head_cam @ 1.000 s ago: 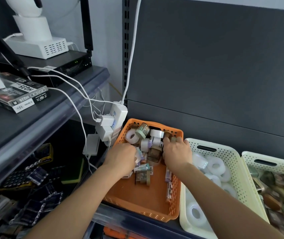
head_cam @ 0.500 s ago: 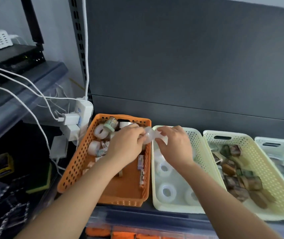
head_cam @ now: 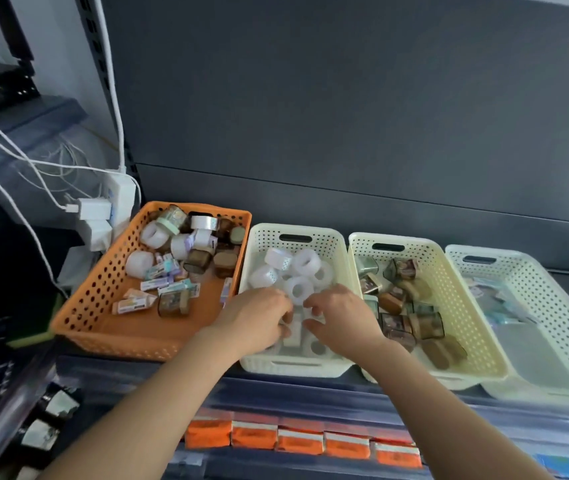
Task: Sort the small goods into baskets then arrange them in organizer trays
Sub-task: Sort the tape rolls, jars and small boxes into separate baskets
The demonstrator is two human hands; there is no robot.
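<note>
Because the translucent white tape rolls [head_cam: 298,289] belong together, they lie heaped in the cream perforated basket [head_cam: 293,231], beside the orange plastic basket [head_cam: 101,299] of mixed goods [head_cam: 172,271]. Over them the right hand [head_cam: 343,318] is loosely spread; the left hand [head_cam: 253,322] curls down (pinching? I cannot tell).

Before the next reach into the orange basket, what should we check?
1. Both the left hand and right hand over the cream basket of white tape rolls: ok.
2. Both hands empty: cannot tell; the hands hide what is under them.
3. The orange basket cleared of white rolls: not ok; stray rolls lie in its far half.
4. The next basket of brown packs free of white rolls: ok, none visible.
</note>
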